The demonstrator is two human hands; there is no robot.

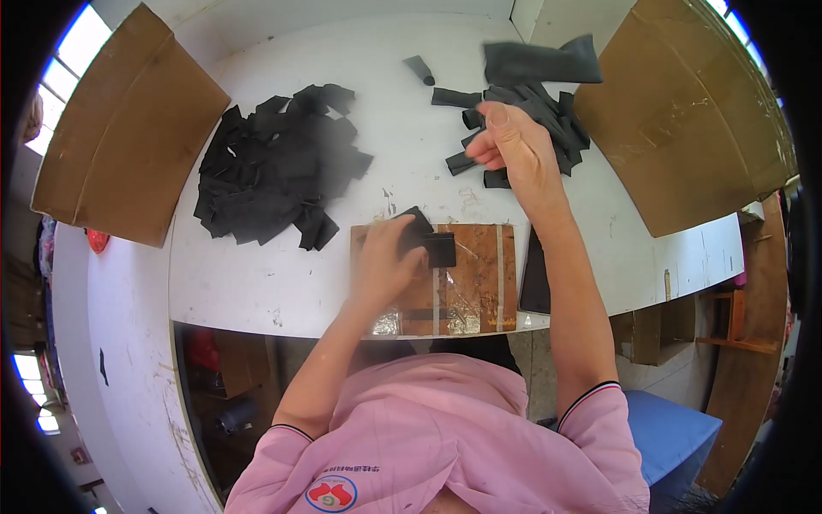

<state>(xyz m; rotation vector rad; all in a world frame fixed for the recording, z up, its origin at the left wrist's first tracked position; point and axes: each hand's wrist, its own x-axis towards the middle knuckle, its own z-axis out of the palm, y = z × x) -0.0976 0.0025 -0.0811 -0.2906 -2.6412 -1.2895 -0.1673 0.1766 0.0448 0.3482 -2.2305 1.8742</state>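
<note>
I'd keep left hand (pixel 383 257) pinning the strip (pixel 428 242) flat on the board (pixel 479 274) at the tabletop's (pixel 257 283) near edge, while right hand (pixel 514 141), fingers pinched on a strip from the far pile (pixel 548 111), lifts clean.

A small black fabric piece (pixel 428 242) was pressed flat on the brown board (pixel 479 274) at the near table edge, partly covered. A longer dark grey strip (pixel 539 62), blurred, was held raised above the far right pile of dark strips (pixel 548 116).
</note>
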